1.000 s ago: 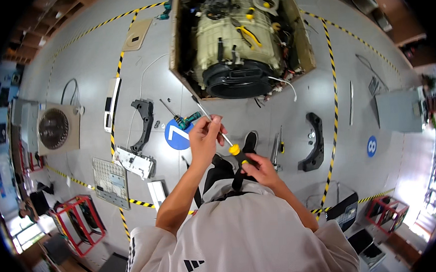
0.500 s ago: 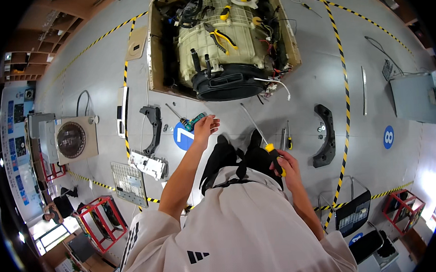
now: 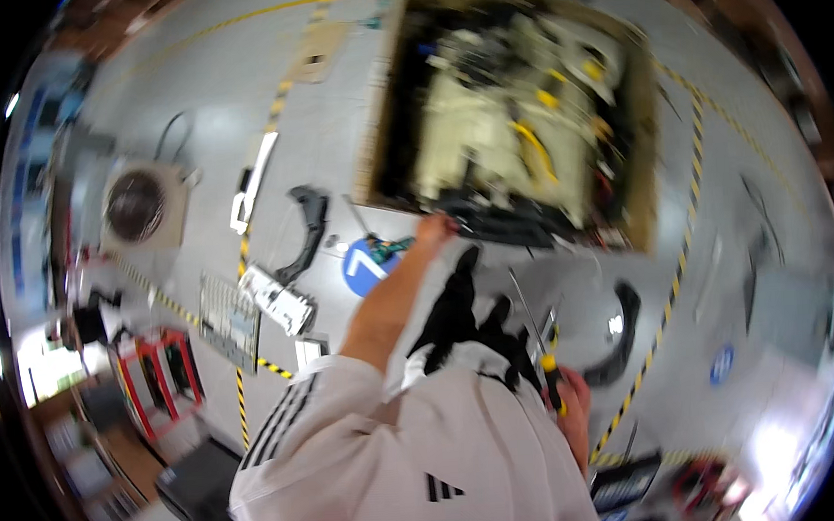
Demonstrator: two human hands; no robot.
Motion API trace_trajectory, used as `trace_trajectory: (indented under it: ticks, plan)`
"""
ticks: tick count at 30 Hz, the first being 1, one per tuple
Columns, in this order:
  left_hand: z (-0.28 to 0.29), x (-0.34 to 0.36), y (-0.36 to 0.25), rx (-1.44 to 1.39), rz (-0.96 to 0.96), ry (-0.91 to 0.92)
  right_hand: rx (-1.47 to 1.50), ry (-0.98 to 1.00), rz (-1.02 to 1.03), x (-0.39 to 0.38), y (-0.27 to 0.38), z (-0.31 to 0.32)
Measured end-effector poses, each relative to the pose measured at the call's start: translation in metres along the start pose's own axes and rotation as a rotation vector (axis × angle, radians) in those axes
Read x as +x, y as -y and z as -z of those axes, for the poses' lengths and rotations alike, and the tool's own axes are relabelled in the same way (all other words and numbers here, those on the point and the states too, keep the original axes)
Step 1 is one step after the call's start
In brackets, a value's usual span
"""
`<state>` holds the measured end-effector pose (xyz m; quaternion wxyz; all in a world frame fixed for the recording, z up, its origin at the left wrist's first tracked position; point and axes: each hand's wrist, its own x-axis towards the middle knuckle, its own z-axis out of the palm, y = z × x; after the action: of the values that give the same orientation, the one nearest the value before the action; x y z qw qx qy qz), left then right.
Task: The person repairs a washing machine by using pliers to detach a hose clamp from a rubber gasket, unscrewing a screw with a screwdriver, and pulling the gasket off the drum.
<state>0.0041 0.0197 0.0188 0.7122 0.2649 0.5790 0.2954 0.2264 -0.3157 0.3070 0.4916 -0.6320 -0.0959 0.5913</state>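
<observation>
My right hand (image 3: 573, 401) is closed around the yellow-and-black handle of a long screwdriver (image 3: 548, 359); its thin shaft points up and away over the floor. My left hand (image 3: 437, 228) reaches forward to the near edge of an opened washing machine (image 3: 645, 154), at the left end of the black rim (image 3: 505, 226) of its pale tub (image 3: 458, 136). Blur hides its fingers and whether they grip the rim. Pliers with yellow handles (image 3: 536, 150) lie on the tub, with another yellow-handled tool (image 3: 548, 98) beyond them.
On the floor left of my arm lie a green-and-black tool (image 3: 385, 250), a curved black counterweight (image 3: 310, 230) and a white module (image 3: 278, 301). Another curved dark piece (image 3: 619, 344) lies at right. A front-loader (image 3: 141, 204) stands far left. Yellow-black tape (image 3: 688, 218) marks the floor.
The view has swung, putting the machine further right and lower. My left hand has moved from above the green tool to the machine's black rim. My right hand still holds the screwdriver.
</observation>
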Motion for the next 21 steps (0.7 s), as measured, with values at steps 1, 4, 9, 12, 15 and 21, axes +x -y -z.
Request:
trace_trajectory:
  ticks: [1,4,9,12,15,21]
  plan:
    - [-0.006,0.012,0.0,-0.118,0.096,0.001,-0.017,0.046,-0.009,0.008,0.01,-0.007]
    - [-0.032,0.026,-0.014,-0.397,0.301,-0.08,-0.217,0.144,-0.01,0.041,0.043,-0.042]
    - [-0.033,0.027,-0.034,-0.433,0.465,-0.187,-0.246,0.453,0.037,0.092,0.105,-0.128]
    - [-0.029,0.064,0.012,-0.592,0.507,-0.192,-0.425,0.665,0.097,0.112,0.141,-0.171]
    - [-0.019,0.089,0.039,-0.711,0.586,-0.076,-0.435,0.74,0.118,0.12,0.15,-0.182]
    - [0.023,0.087,0.03,-0.618,0.696,0.144,-0.119,0.167,-0.094,0.088,0.103,-0.106]
